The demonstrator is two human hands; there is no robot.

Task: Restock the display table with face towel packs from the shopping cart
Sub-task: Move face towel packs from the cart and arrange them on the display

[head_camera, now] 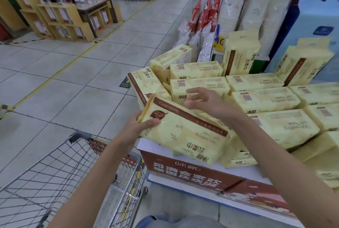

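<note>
I am pinching the yellow towel pack by its corner with my left hand, my right hand spread above, over the display table edge, risking it sliding off.

**Readable print on the towel display**

The yellow face towel packs carry "Face-washing Soft Towel", the characters "净颜" and a QR code. Upright packs add "云柔巾". The red table banner shows "味家".
</note>
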